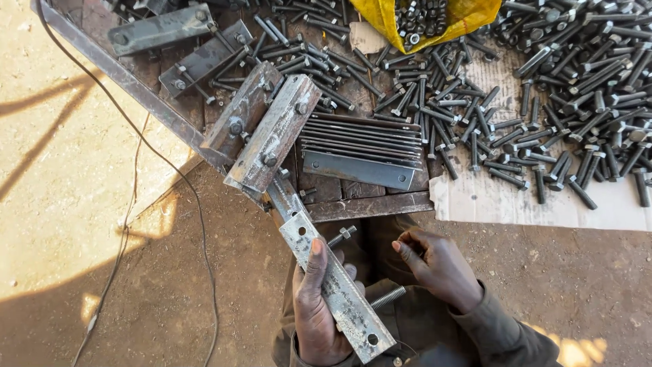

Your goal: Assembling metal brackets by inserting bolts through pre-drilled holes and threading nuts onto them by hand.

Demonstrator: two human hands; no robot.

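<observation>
Left hand [316, 306] wraps a flat drilled steel bar [336, 285] from beneath, thumb pressed along its top face, so the bar lies steady across the lap at six o'clock with its holes facing up. Two bolts [341, 235] poke out from under the bar's edge, threaded ends showing. Right hand [435, 261] hovers just beside it, fingers curled loosely, holding nothing I can make out. At twelve o'clock, finished bars [272, 132] lean stacked on the surface [370, 204], loose bolts [543, 102] spread over cardboard at two o'clock within reach, and a yellow sack [468, 13] holds nuts.
</observation>
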